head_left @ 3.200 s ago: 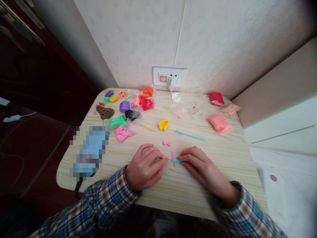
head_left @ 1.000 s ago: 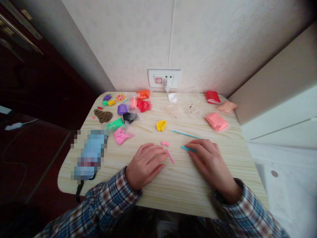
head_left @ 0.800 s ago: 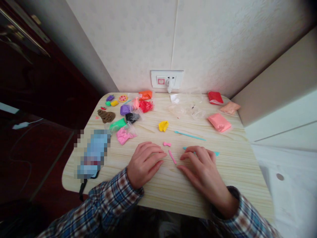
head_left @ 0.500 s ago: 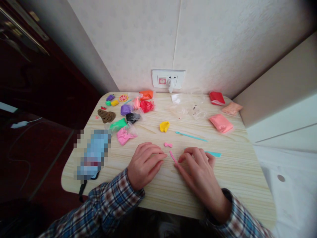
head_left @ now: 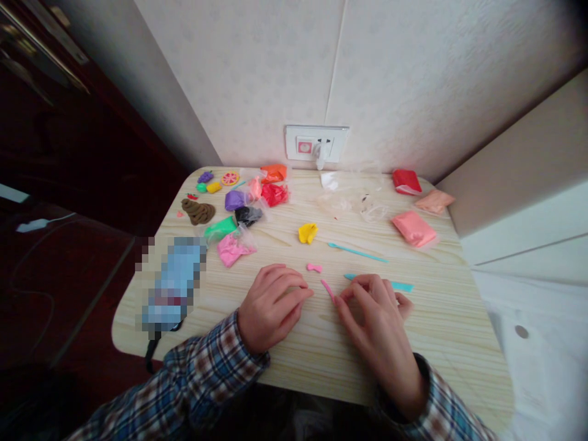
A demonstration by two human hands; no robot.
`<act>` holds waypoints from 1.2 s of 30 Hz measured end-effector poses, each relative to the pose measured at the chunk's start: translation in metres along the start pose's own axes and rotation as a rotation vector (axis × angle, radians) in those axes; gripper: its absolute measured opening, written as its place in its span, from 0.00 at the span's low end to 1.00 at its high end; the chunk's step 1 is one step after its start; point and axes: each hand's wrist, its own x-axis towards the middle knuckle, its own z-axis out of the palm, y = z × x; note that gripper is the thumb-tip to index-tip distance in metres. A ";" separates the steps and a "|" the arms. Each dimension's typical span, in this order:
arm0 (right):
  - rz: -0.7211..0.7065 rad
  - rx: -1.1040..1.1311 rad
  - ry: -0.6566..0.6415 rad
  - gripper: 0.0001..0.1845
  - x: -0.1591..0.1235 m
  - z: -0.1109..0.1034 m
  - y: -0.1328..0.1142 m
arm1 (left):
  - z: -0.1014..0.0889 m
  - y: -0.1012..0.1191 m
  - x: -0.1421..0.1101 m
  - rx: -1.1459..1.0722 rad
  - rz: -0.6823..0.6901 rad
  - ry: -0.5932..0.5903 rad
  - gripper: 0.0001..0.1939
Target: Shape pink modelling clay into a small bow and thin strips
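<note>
My right hand (head_left: 374, 324) pinches the lower end of a thin pink clay strip (head_left: 327, 288) between thumb and forefinger. The strip's upper end points toward a small pink clay bow (head_left: 315, 267) lying just behind it. Left of the strip, my left hand (head_left: 275, 306) rests near the table with fingers loosely curved and nothing visible in them. A flat blue clay knife (head_left: 402, 286) lies behind my right hand, its middle partly hidden by the fingers. Farther back are a thin blue modelling stick (head_left: 361, 252) and a yellow clay lump (head_left: 307, 233).
Bagged clay, including pink (head_left: 233, 246), green (head_left: 222, 228) and red (head_left: 274, 194), lies back left beside a brown clay coil (head_left: 200, 211). A blurred phone-like object (head_left: 172, 285) is at the left. More bags, one salmon (head_left: 414, 228), lie right. A socket (head_left: 316, 144) is behind.
My right hand has put the blue knife down on the table and taken hold of the pink strip's lower end. The strip has turned and shifted slightly right. My left hand has barely moved.
</note>
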 end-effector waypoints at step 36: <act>-0.113 0.247 -0.124 0.06 0.026 -0.026 0.050 | 0.002 0.006 0.005 0.165 0.126 -0.347 0.18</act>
